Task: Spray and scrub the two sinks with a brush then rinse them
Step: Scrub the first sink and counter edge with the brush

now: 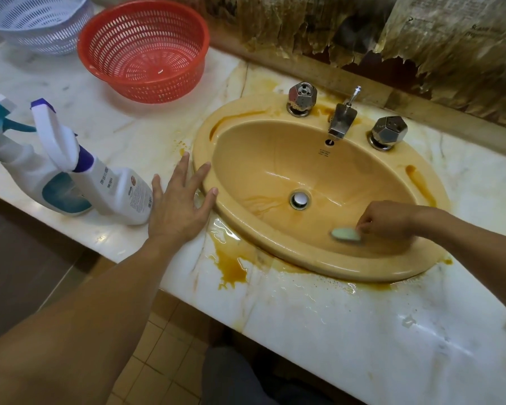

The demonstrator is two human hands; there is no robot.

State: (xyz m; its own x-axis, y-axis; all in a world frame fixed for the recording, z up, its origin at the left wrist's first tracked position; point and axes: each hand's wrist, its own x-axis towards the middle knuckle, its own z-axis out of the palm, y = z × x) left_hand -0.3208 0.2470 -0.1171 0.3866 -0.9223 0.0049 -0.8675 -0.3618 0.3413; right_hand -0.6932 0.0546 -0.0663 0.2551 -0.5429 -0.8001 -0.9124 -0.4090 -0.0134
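**Desk:** What does the head camera give you?

**Operator:** I see an oval, yellow-orange ceramic sink (263,171) set in a white marble counter (362,331). The right hand (389,219) is down inside the basin at the near right wall. Its fingers are curled round the handle of a small pale green scrubbing brush (344,234). The brush head sits low on that wall, between the chrome drain plug (299,199) and the near rim. It is blurred, so I cannot tell which way the bristles face.

**Desk:** And the other hand?

**Operator:** The left hand (177,206) is spread wide with straight fingers and holds nothing. The palm is over the counter and two fingertips reach the sink's left rim.

**Desk:** Where are the sprays?

**Operator:** Both stand on the counter. A white spray bottle with a purple trigger (111,188) is just beside the left hand, and a white spray bottle with a teal trigger (27,168) is farther left. Behind them sit a red slotted plastic basket (143,51) and a pale lilac slotted basket (38,21). A chrome spout (341,121) stands at the back rim between two faceted chrome knobs (301,97). Brown-orange liquid (234,267) pools on the counter by the near left rim.
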